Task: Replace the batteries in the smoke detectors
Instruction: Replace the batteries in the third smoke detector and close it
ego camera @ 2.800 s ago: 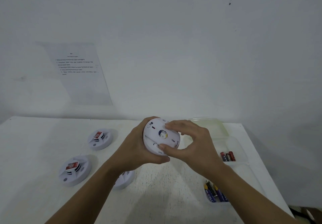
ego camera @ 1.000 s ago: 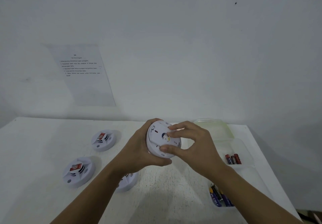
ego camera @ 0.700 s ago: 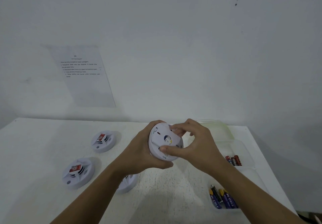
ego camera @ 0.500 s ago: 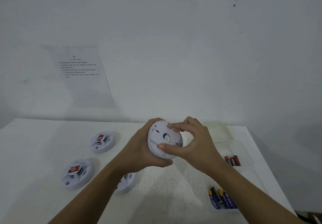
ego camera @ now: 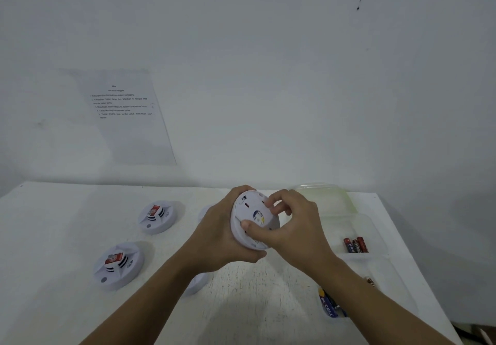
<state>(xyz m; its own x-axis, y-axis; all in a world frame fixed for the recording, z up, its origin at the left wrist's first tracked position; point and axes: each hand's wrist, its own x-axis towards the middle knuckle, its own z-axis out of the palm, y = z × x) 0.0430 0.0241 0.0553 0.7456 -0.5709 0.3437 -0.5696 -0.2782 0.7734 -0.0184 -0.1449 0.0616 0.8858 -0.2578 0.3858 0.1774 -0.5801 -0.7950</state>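
Currently left hand cups the smoke detector from behind; right hand pinches its back cover, probably twisting. Detector is up above the table middle. Risk: cover releases suddenly, grip slips, and the detector drops onto the table.

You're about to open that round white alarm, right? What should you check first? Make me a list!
1. Left hand grips the detector firmly: ok, fingers curl round its rim.
2. Right hand on its back: ok, thumb and fingertips pinch it.
3. Back opened: not ok, it looks closed and no battery shows.
4. Batteries nearby: ok, red batteries and blue batteries lie to the right.
5. Which batteries are new: cannot tell.
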